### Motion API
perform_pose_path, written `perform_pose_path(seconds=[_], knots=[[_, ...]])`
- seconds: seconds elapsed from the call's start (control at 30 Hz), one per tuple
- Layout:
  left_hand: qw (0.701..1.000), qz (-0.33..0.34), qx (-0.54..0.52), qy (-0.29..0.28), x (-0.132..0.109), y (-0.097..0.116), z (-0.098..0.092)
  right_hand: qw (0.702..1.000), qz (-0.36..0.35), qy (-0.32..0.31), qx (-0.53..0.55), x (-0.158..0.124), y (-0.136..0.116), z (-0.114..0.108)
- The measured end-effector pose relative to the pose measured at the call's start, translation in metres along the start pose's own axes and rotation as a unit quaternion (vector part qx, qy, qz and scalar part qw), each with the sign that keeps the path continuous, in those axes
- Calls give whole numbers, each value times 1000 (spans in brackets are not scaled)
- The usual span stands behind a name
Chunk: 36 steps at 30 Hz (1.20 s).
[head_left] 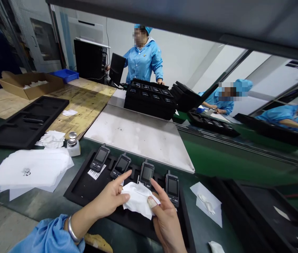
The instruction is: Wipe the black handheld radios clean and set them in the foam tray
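A white wiping cloth (137, 199) is stretched between my two hands, above a black foam tray (85, 184). My left hand (112, 196) pinches its left edge, with the index finger pointing out. On the other side my right hand (164, 214) grips the cloth between thumb and fingers. Several handheld radios stand in a row along the tray's far side: one at the left (100, 158), a second (121, 165), a third (147, 173) just beyond the cloth, and one at the right (172, 188). A printed label (96, 173) lies by the leftmost radio.
White sheets (30, 168) and a metal-topped bottle (73, 144) sit at left, near another black tray (27, 121). A white board (140, 131) lies ahead. Stacked trays (150, 102) stand before a co-worker in blue (145, 59). Dark trays (264, 211) and paper (208, 203) are at right.
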<state>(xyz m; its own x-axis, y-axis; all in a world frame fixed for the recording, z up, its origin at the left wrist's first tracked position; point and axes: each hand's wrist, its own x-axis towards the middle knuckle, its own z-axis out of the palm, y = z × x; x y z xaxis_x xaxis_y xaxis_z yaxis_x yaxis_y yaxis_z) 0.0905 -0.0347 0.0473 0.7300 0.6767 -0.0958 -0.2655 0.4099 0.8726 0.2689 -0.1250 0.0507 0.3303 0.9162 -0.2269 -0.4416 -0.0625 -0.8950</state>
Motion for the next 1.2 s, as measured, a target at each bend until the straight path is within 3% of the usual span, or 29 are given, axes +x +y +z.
perform_pose_path(seconds=[0.17, 0.3, 0.4, 0.53, 0.63, 0.77, 0.83, 0.9, 1.03, 1.13, 1.2], knots=[[981, 22, 191, 36, -5, 4, 0, 990, -66, -55, -110, -5, 5, -5], [953, 70, 285, 74, -9, 7, -4, 928, -211, -19, -308, -8, 3, -7], [930, 123, 329, 105, -12, 10, 1, 897, -259, 23, -358, -5, 6, -5], [906, 178, 371, 99, -15, 8, 17, 934, -232, 64, -263, 3, 15, 5], [867, 218, 439, 85, -14, 1, 23, 956, -202, 79, -197, 6, 22, 17], [801, 286, 523, 58, -10, -7, 20, 946, -232, 53, -222, 4, 35, 21], [782, 308, 541, 21, -8, -7, 19, 936, -257, 36, -238, 4, 44, 15], [784, 308, 538, -20, -7, -5, 20, 933, -266, 29, -242, 7, 52, 4], [824, 258, 501, -63, -4, -4, 22, 929, -247, 13, -275, 13, 53, -21], [821, 240, 518, 5, 2, -6, 10, 918, -238, 23, -316, 14, 43, -39], [778, 243, 570, 102, 10, -4, -4, 902, -260, 80, -335, 12, 37, -51]])
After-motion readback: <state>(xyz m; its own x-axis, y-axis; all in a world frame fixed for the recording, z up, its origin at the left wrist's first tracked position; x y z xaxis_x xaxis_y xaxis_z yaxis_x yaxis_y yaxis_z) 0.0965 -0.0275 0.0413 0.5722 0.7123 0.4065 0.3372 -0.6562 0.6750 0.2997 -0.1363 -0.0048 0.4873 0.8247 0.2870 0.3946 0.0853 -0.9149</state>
